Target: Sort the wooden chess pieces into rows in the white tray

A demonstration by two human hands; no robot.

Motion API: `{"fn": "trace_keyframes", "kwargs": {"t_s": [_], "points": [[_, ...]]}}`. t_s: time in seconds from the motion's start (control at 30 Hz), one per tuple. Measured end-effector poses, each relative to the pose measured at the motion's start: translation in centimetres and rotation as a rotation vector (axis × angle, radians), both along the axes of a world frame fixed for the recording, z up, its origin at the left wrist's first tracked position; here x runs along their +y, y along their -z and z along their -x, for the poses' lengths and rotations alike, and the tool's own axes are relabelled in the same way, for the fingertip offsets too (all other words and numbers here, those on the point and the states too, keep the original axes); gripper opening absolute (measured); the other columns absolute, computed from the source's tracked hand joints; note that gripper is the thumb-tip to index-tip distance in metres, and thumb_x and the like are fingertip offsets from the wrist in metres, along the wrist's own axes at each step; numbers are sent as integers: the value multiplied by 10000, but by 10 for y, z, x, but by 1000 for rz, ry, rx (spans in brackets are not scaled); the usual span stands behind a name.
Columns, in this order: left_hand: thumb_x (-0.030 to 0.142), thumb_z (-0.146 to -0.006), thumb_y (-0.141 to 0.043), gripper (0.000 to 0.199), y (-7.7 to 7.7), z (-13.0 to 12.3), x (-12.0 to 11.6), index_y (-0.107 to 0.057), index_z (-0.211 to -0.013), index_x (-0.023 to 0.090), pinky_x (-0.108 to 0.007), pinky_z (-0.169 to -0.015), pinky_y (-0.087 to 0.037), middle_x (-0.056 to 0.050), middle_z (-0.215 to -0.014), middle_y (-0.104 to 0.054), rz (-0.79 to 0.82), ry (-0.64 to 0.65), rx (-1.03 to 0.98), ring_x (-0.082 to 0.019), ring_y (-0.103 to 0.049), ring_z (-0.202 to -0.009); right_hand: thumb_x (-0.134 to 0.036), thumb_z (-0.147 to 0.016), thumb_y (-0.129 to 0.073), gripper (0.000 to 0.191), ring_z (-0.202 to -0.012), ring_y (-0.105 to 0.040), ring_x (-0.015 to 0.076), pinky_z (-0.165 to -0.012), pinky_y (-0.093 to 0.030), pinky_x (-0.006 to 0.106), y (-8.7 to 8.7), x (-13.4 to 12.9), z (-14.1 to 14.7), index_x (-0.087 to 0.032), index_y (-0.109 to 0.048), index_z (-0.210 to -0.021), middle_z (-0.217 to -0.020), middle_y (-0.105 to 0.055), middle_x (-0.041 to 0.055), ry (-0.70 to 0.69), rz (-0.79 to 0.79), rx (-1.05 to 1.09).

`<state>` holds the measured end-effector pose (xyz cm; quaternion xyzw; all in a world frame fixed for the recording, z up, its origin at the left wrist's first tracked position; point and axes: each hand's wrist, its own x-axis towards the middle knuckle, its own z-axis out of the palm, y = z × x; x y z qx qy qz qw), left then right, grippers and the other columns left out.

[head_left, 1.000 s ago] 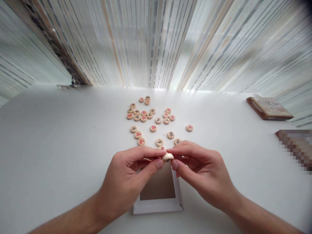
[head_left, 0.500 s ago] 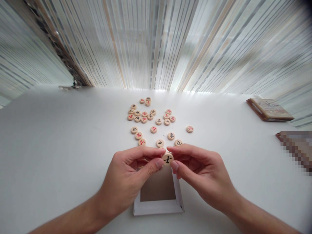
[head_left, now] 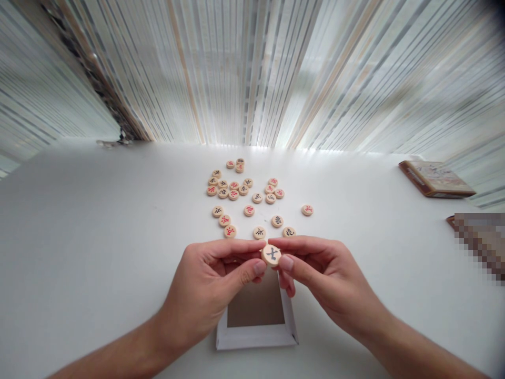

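Between my two hands is a round wooden Chinese chess piece (head_left: 271,255) with a dark character on its face. My left hand (head_left: 215,279) pinches its left side with thumb and fingertips. On its right side, my right hand (head_left: 327,276) grips it the same way. Below the hands lies an open white box tray (head_left: 256,338) with a brown bottom, its far part hidden by my fingers. Just beyond my fingertips are a black-marked piece (head_left: 259,232) and another one (head_left: 289,232), lying flat on the table.
Several more red and black chess pieces (head_left: 233,194) are scattered over the white table (head_left: 118,252). A lone red piece (head_left: 307,210) lies to their right. At the far right is a brown box (head_left: 437,179), with a partly blurred-out object (head_left: 479,242) nearer. A striped curtain (head_left: 221,68) hangs behind.
The held piece has turned and tilted, so its face shows more fully and its character is rotated. My right hand's fingers have shifted slightly; the left stays nearly still.
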<state>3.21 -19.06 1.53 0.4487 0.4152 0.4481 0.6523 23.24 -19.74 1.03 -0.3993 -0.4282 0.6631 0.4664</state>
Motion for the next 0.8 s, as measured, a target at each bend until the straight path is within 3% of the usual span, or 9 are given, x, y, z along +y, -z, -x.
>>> {"fn": "trace_keyframes", "kwargs": {"t_s": [0.47, 0.8], "points": [[152, -809, -903, 201, -2, -2, 2, -881, -1002, 207, -180, -781, -676, -47, -894, -868, 37, 3, -2, -166, -832, -821, -253, -824, -933, 260, -575, -677, 98, -557, -592, 182, 1, 0, 0, -216, -855, -1068, -684, -759, 9, 4, 42, 21], [133, -815, -892, 200, -2, 0, 0, -861, -1007, 177, -223, -826, -695, -56, -921, -868, -27, 13, -2, -201, -846, -874, -234, -757, -972, 260, -619, -697, 120, -544, -597, 178, -1, -1, 1, -201, -840, -979, -741, -778, 27, 15, 23, -1]]}}
